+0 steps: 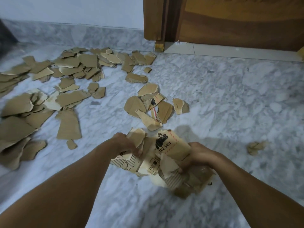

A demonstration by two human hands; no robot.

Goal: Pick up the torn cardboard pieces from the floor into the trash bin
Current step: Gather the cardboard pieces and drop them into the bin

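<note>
Already your left hand [127, 143] and right hand [195, 155] grip an uneven bundle [158, 155]; loose scraps may slip back onto the floor [230, 99].

Your left hand [126, 143]: fingertips hidden behind held cardboard bundle [153, 155]. Your right hand [195, 155]: fingers tucked under same bundle, blurred at lower edge. Bundle's bottom right smeared; can't tell how many pieces you hold. Both forearms cut off by frame bottom. Cardboard pile [14, 122] at left runs past frame edge. Dark shape [6, 37] upper left cropped, unidentifiable. Small scrap [256, 147] at right blurred. Wooden door [238, 20] cut off by top edge.
</note>
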